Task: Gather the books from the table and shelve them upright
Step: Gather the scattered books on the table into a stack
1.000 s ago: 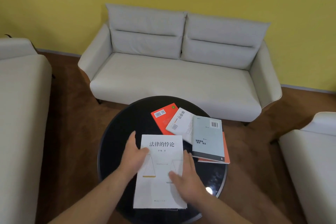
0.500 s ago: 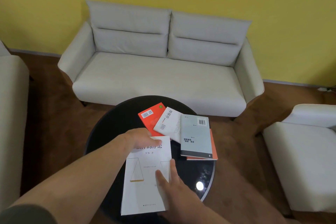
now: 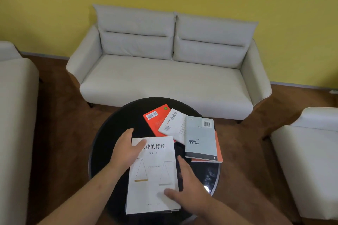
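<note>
A large white book (image 3: 153, 175) with a black title and a scales drawing lies at the near side of the round black table (image 3: 102, 148), on top of at least one more book. My left hand (image 3: 126, 150) holds its upper left corner, thumb on the cover and fingers stretched past the edge. My right hand (image 3: 188, 188) holds its right edge, thumb pressed on the cover. Behind it lie an orange book (image 3: 155, 117), a white book (image 3: 173, 124) overlapping it, and a pale grey book (image 3: 200, 137) on another orange book (image 3: 218, 153).
A light grey two-seat sofa (image 3: 164, 78) stands behind the table against the yellow wall. Another sofa (image 3: 14, 115) is at the left and an armchair (image 3: 311, 151) at the right. Brown floor surrounds the table. No shelf is in view.
My left hand has drawn back from the book's title to its upper left corner. My right hand has shifted to the book's right edge. The other books have not moved.
</note>
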### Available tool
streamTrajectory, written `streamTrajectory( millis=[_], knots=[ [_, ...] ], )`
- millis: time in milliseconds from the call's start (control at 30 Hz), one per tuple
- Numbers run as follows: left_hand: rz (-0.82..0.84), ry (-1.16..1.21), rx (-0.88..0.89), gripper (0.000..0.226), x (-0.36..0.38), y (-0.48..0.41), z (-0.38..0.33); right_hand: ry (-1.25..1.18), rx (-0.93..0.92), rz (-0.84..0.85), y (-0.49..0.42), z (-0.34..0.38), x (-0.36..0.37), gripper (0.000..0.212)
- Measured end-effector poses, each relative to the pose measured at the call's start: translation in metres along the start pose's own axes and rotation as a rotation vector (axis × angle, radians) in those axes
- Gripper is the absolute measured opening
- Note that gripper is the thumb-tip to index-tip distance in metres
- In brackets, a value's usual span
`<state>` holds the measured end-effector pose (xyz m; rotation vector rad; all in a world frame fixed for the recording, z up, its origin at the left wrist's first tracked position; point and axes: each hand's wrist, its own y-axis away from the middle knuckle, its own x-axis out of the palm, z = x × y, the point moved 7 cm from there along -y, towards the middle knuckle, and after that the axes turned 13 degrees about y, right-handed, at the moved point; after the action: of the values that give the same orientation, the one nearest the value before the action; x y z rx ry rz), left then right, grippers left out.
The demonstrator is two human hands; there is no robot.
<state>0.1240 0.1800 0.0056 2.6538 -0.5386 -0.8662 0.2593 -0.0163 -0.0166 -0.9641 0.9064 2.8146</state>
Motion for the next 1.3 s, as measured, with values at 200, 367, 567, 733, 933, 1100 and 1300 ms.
streamTrajectory(
  millis=[200, 367, 567, 733, 933, 1100, 1300],
  knots=[
    [0.298, 0.740, -0.567, 0.105, 0.028, 0.072, 0.104, -0.578, 0.327, 0.185, -0.013, -0.017, 0.025, 0.063],
    [0.395, 0.923, -0.653, 0.050, 0.047, 0.085, 0.097, -0.773, 0.400, 0.238, 0.001, -0.013, 0.049, 0.043],
    [0.391, 0.946, -0.695, 0.042, 0.047, 0.084, 0.099, -0.866, 0.417, 0.218, 0.000, -0.017, 0.061, 0.055],
    [0.409, 0.856, -0.624, 0.052, 0.042, 0.080, 0.101, -0.757, 0.353, 0.209, 0.016, 0.000, 0.033, 0.021],
    [0.146, 0.641, -0.363, 0.069, 0.012, 0.044, 0.062, -0.517, 0.310, 0.131, 0.007, -0.015, 0.008, 0.013],
    [0.010, 0.204, 0.063, 0.049, 0.003, 0.003, -0.028, -0.477, 0.282, 0.002, -0.015, -0.043, -0.031, 0.019],
    [0.347, -0.032, 0.040, 0.038, 0.079, -0.059, -0.077, -0.511, 0.426, -0.232, -0.048, -0.103, -0.100, 0.010]
  ],
)
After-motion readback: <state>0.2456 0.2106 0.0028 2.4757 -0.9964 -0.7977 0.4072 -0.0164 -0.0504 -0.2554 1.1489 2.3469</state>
